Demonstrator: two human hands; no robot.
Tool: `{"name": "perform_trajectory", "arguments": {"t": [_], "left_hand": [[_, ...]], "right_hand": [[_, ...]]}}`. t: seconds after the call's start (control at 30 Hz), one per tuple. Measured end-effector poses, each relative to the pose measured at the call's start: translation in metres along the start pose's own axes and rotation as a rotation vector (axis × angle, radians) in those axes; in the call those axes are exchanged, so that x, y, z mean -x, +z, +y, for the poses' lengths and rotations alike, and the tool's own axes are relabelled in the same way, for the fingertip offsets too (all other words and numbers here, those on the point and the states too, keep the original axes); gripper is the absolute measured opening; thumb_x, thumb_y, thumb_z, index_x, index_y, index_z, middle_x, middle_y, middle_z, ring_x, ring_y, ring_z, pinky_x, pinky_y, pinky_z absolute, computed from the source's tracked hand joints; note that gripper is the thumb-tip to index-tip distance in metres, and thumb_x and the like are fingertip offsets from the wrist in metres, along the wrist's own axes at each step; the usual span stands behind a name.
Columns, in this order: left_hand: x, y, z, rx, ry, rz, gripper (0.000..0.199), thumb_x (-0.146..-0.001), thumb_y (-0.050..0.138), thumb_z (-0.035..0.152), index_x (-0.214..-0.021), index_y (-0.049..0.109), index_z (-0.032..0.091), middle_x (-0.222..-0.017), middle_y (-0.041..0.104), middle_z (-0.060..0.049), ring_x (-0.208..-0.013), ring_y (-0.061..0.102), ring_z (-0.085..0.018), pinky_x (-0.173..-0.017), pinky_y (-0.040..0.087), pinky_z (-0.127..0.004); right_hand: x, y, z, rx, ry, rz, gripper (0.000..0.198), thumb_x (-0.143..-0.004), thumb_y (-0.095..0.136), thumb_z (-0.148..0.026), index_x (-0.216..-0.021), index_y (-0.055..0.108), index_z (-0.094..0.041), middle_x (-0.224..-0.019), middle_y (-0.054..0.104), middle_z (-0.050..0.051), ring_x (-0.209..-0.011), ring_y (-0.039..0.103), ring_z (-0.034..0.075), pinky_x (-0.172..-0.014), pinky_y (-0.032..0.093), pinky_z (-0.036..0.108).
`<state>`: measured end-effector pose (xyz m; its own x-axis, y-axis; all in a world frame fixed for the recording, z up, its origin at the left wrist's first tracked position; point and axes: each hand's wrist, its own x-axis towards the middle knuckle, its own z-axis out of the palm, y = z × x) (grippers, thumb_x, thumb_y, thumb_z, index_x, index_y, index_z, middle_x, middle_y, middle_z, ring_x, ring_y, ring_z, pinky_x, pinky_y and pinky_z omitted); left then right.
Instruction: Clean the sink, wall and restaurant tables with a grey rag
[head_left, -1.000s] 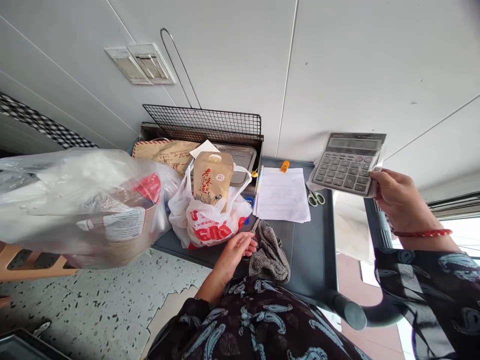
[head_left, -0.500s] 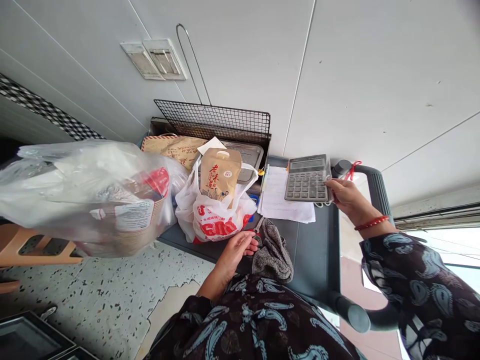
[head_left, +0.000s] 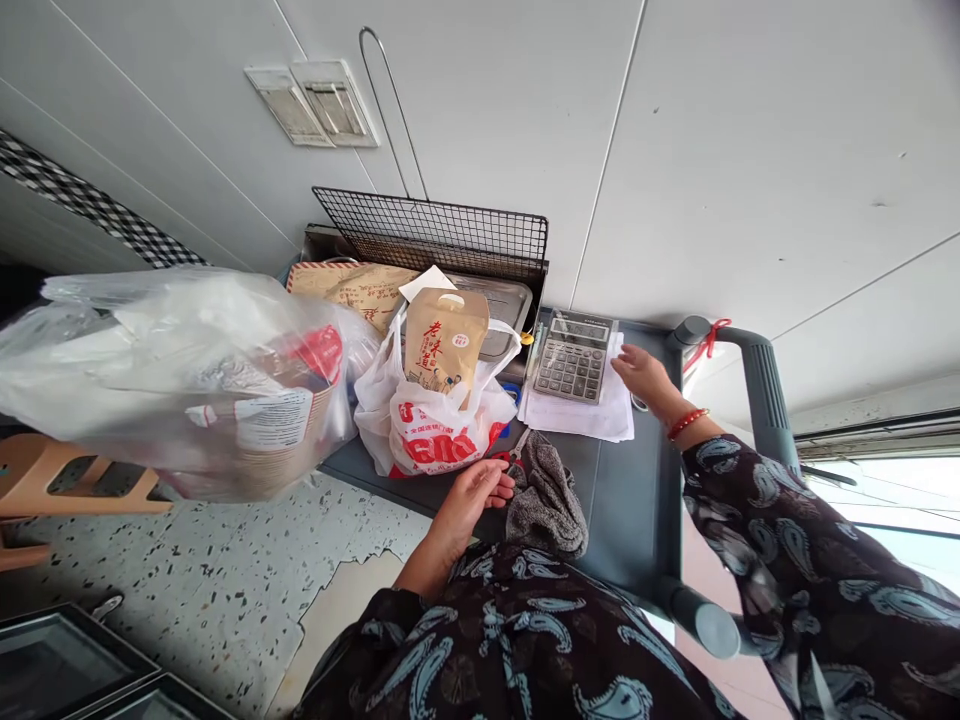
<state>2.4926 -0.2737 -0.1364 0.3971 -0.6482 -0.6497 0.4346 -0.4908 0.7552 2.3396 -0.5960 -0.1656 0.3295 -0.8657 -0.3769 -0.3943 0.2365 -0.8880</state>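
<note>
A grey calculator [head_left: 573,360] lies on several white sheets of paper [head_left: 577,418] on the dark grey cart shelf. Just to its right is my right hand [head_left: 646,378], fingers stretched toward the sheets' edge and apart from the calculator, with nothing visible in it. My left hand [head_left: 476,492] hovers palm up by the front edge, its fingers loosely bent and holding nothing that I can see. A crumpled grey cloth [head_left: 551,505] lies right beside those fingertips. Behind the left hand stands a white plastic bag [head_left: 442,435] with red print, holding a brown paper pouch [head_left: 444,335].
At left, a big clear bag [head_left: 165,390] of paper bowls bulges past the cart [head_left: 626,500]. A black wire mesh rack [head_left: 442,225] leans on the wall above a metal tray [head_left: 506,305]. The cart's handle [head_left: 765,400] rises at right. An orange stool [head_left: 82,475] stands lower left.
The calculator, earlier held at its right edge by my right hand, has moved left and lies on the papers. My right hand has let go and shifted left. The left hand has barely moved.
</note>
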Motion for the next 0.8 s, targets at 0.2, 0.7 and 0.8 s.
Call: {"name": "perform_trajectory", "arguments": {"t": [0.2, 0.7, 0.8], "left_hand": [[-0.003, 0.001, 0.002, 0.007, -0.001, -0.005, 0.056, -0.075, 0.072, 0.061, -0.106, 0.068, 0.015, -0.091, 0.073, -0.009, -0.079, 0.067, -0.019, -0.072, 0.048, -0.031], [0.001, -0.006, -0.01, 0.021, -0.022, 0.0, 0.054, -0.073, 0.074, 0.061, -0.102, 0.068, 0.015, -0.089, 0.074, -0.01, -0.077, 0.068, -0.019, -0.072, 0.049, -0.032], [0.001, -0.008, -0.016, 0.03, -0.023, 0.004, 0.053, -0.074, 0.074, 0.06, -0.102, 0.068, 0.015, -0.09, 0.073, -0.01, -0.076, 0.067, -0.019, -0.071, 0.049, -0.032]], "right_hand": [[0.098, 0.016, -0.005, 0.482, -0.728, -0.485, 0.04, -0.093, 0.059, -0.035, -0.13, 0.06, -0.023, -0.125, 0.065, 0.013, -0.105, 0.065, 0.023, -0.095, 0.054, 0.042], [0.119, -0.031, 0.08, 0.94, -0.8, -0.455, 0.04, -0.087, 0.051, -0.013, -0.124, 0.063, -0.017, -0.12, 0.063, 0.014, -0.116, 0.056, 0.028, -0.102, 0.047, 0.047], [0.124, -0.037, 0.087, 1.023, -0.714, -0.263, 0.038, -0.09, 0.05, -0.019, -0.125, 0.063, -0.012, -0.12, 0.062, 0.021, -0.118, 0.055, 0.035, -0.104, 0.046, 0.054]]}}
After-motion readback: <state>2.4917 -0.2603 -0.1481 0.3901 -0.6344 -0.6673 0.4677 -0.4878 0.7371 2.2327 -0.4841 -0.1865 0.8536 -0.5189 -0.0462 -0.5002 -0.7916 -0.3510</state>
